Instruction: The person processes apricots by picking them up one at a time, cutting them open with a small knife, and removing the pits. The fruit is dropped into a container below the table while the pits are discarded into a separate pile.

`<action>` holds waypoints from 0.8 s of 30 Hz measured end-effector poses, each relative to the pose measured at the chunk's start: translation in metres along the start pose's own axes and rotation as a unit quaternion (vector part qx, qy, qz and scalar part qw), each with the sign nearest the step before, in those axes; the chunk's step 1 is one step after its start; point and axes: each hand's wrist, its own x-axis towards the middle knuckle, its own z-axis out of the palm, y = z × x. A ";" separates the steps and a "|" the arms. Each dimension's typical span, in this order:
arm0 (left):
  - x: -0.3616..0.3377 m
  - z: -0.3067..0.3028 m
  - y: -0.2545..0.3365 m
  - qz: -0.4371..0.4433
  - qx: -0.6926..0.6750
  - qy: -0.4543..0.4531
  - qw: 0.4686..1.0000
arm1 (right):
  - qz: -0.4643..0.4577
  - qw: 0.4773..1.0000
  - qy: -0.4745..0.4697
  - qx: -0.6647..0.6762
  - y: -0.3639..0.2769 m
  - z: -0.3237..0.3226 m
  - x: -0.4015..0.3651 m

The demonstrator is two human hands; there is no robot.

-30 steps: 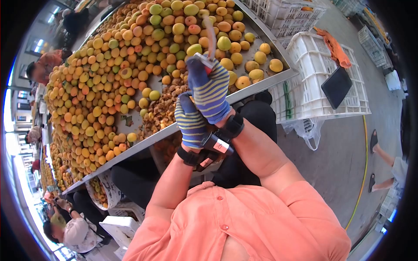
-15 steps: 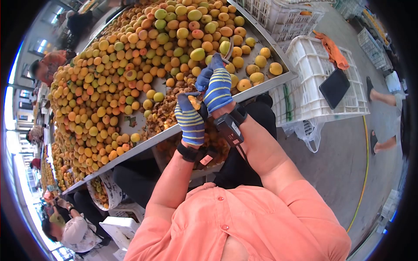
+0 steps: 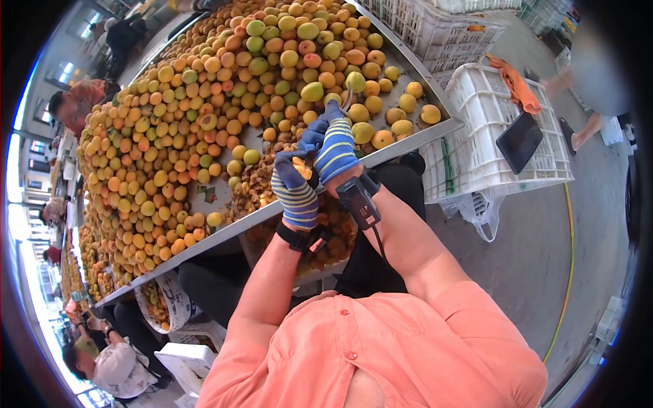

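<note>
Both hands wear blue gloves with yellow and white stripes and meet over the near edge of the metal table (image 3: 265,211). My left hand (image 3: 295,190) is closed around an apricot (image 3: 301,168) whose bright orange flesh shows. Right beside it, my right hand (image 3: 335,144) grips a curved knife (image 3: 349,99), its blade pointing away over the fruit; the handle is hidden in the fist. A large heap of whole apricots (image 3: 156,163) covers the table. Nearer my hands lies a patch of brownish pits or scraps (image 3: 262,180). Below the edge, a container holds orange apricot pieces (image 3: 337,231).
White plastic crates (image 3: 469,102) stand at the right, with an orange cloth (image 3: 520,88) and a black tablet-like slab (image 3: 520,143) on one. A white bucket (image 3: 178,299) with fruit is at lower left. Other people work at left; a person's legs (image 3: 585,129) are at right.
Both hands stay together, the right one slightly lower in view with the knife. More bright orange flesh shows at my left hand. The person at right has moved up in view.
</note>
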 end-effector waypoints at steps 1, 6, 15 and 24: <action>0.000 0.002 0.000 0.009 -0.028 -0.006 1.000 | 0.003 1.000 0.003 0.003 0.000 -0.001 0.003; 0.002 0.000 -0.001 0.022 -0.034 -0.023 0.999 | 0.014 1.000 -0.024 0.011 0.004 -0.005 0.004; 0.011 -0.014 -0.001 0.010 -0.034 -0.048 0.998 | -0.115 0.993 -0.029 -0.012 0.008 0.013 0.002; -0.008 -0.021 0.038 -0.236 -0.272 -0.065 0.931 | -0.265 0.945 -0.101 -0.161 0.006 0.018 -0.011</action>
